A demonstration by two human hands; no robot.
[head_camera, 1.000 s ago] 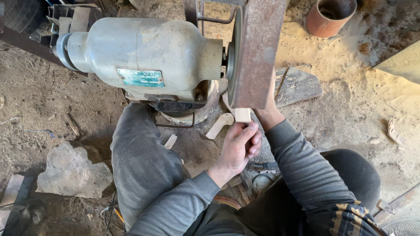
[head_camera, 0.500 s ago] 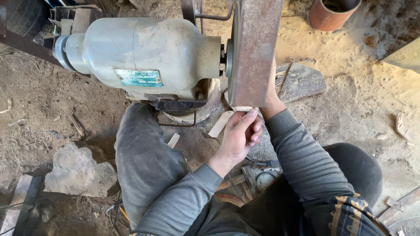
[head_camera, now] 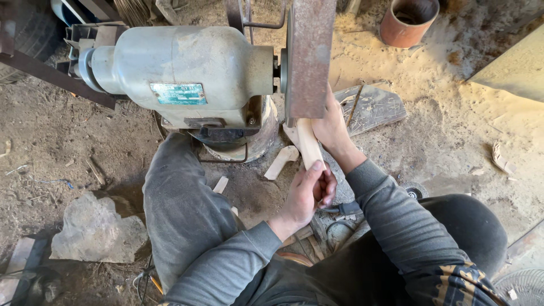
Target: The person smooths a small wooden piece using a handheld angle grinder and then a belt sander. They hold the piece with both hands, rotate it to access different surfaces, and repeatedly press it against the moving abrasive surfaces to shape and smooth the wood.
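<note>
Under sander belt [head_camera: 309, 56] | both hands' [head_camera: 309, 192] grip holds wood strip [head_camera: 306, 141] | left hand lower than before

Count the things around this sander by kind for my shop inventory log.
Motor-driven belt sander: 1
Pale wood pieces, one held, one on the ground: 2
Rusty round can: 1
Flat stone: 1
Total: 5

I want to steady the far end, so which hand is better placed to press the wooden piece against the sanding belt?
Right hand: it already grips the wooden piece beside the sanding belt. The left hand holds the near end, farther from the belt.
</note>
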